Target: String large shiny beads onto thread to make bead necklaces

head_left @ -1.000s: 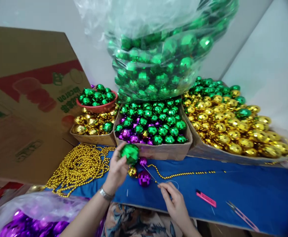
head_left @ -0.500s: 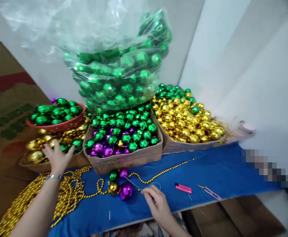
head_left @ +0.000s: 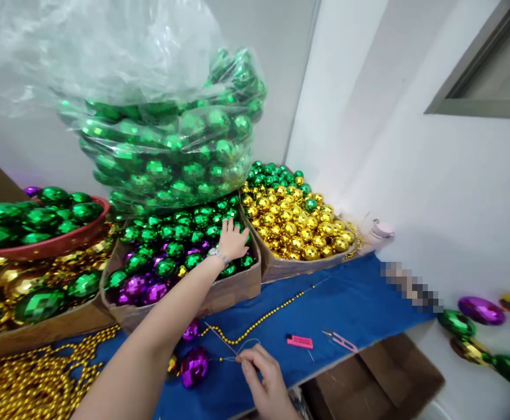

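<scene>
My left hand [head_left: 234, 240], with a band at the wrist, reaches over the middle cardboard box [head_left: 235, 289] with its fingers spread. Just under it are shiny green balls [head_left: 200, 220]; purple balls [head_left: 133, 286] fill the box's front left. Low in front of the box, my right hand [head_left: 264, 370] pinches a long thin needle [head_left: 222, 340] with a fine clear thread looping from it. A string of small gold beads [head_left: 264, 317] curves across the blue cloth beyond it. To its left lies a larger purple ball [head_left: 194, 367], partly hidden by my left forearm along with a gold ball [head_left: 173, 364].
A clear bag of green balls [head_left: 163, 146] rests behind the boxes. Gold balls [head_left: 290, 227] heap in the right box. A red bowl [head_left: 84, 233] stands left, above gold bead strands [head_left: 40, 379]. A pink lighter-like item [head_left: 299, 341] and thread snips [head_left: 340, 341] lie on the blue cloth [head_left: 360, 297].
My left hand has moved right, from the left box to above the green balls in the middle box. My right hand keeps its pinch on the needle. The view has turned right.
</scene>
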`<state>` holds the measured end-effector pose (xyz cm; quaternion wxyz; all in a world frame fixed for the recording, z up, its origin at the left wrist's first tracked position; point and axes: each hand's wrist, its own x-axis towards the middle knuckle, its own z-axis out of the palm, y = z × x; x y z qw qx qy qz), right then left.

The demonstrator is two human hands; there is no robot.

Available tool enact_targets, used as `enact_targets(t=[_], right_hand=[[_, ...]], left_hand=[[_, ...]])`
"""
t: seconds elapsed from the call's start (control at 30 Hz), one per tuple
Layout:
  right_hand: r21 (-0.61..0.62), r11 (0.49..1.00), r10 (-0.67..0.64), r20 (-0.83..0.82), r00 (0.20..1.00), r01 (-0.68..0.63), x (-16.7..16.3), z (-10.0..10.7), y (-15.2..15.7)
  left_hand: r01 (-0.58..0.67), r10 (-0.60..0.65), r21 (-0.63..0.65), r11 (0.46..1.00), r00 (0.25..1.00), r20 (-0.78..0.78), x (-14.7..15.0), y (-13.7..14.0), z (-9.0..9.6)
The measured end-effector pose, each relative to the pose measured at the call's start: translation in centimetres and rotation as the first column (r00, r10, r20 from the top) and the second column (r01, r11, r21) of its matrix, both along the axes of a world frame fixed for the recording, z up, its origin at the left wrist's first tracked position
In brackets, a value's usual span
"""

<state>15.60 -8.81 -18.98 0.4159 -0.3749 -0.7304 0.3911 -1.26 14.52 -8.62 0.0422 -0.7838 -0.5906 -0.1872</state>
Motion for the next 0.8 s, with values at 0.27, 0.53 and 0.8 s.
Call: enact_targets(t=[0.27,0.53,0.8], right_hand=[[0.004,0.999,-0.053,-0.03,0.998,0.054,1.2,0.8,0.4],[0.08,0.995,-0.066,0.01,0.998,0.065,2.2,2.8,2.2],[0.246,0.965,0.061,0.13,0.99,-0.092,0.7,2.7,2.6]], left_hand=[[0.005,-0.014,0.05,0.999,0.985,0.174,-0.7,-1.0,2.7],[0.256,0.134,-0.102,0.961,-0.11,0.985,-7.0,-16.9,2.9],[0.198,0.255,-0.17,0.965,-0.578,0.775,-10.0,-24.6,-2.1]])
